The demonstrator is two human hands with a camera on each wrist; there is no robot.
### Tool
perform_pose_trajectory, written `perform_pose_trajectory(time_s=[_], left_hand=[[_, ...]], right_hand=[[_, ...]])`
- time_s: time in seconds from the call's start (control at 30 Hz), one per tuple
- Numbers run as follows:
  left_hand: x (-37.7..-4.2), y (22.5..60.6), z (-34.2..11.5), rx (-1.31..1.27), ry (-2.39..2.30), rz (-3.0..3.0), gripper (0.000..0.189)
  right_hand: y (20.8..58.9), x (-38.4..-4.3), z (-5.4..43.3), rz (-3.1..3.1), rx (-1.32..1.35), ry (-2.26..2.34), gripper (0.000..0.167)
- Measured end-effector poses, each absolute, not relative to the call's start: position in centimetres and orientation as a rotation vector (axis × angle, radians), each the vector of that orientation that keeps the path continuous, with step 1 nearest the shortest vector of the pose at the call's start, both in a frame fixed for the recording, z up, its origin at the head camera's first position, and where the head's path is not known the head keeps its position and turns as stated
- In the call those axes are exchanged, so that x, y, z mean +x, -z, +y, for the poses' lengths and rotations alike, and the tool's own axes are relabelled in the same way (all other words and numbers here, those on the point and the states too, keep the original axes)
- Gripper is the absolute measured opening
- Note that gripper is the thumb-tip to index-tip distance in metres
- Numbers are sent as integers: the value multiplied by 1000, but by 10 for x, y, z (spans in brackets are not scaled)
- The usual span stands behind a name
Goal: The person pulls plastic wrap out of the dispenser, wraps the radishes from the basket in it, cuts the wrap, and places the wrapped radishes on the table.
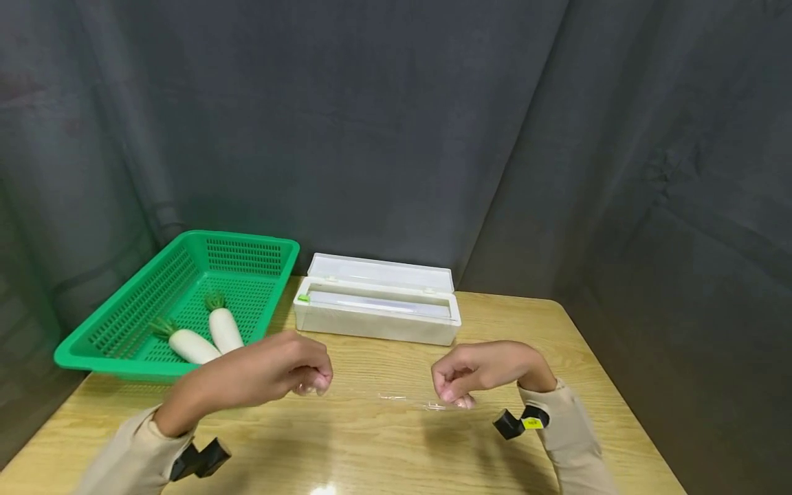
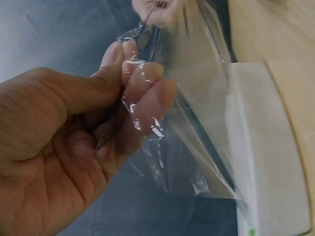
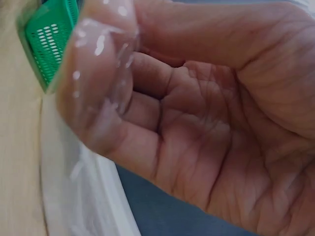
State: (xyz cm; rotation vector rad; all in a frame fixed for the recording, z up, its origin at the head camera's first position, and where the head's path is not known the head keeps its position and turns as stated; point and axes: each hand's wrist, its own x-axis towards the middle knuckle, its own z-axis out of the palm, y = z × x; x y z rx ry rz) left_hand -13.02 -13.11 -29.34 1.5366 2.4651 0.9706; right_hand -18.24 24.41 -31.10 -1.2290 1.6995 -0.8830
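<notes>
Between the two hands stretches a clear sheet of plastic wrap (image 2: 197, 142), almost invisible from above except for glints near the right fingers. My left hand (image 1: 284, 368) pinches one edge of it between thumb and fingertips; in the left wrist view the film drapes over those fingers (image 2: 142, 98). The opposite end of that edge is pinched by my right hand (image 1: 485, 375), with film wrinkled over its fingertips (image 3: 96, 64). Behind the hands stands a white wrap dispenser box (image 1: 377, 326), lid raised, a roll (image 1: 377, 302) inside. The film reaches toward this box in the left wrist view.
At the left, a green plastic basket (image 1: 287, 275) holds two white radishes, one radish (image 1: 225, 330) beside the other radish (image 1: 193, 346). Everything rests on a wooden table (image 1: 371, 454). A dark curtain (image 1: 396, 124) hangs behind and along the right side.
</notes>
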Motion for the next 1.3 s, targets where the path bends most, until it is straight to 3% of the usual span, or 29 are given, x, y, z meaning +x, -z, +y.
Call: perform_pose_trajectory(time_s=[0.77,1.07,1.3], left_hand=[[-134,374,-122,1376,-824,2360,36],[-133,399,-122,1132,-839,2367,34],[-133,410,-122,1094,-887,2353,36]], right_hand=[[377,-184,223,1686,-886,735,16],[396,-180,208,1755,-812,691,17],[403,-173,206,1822,-760,698,20]])
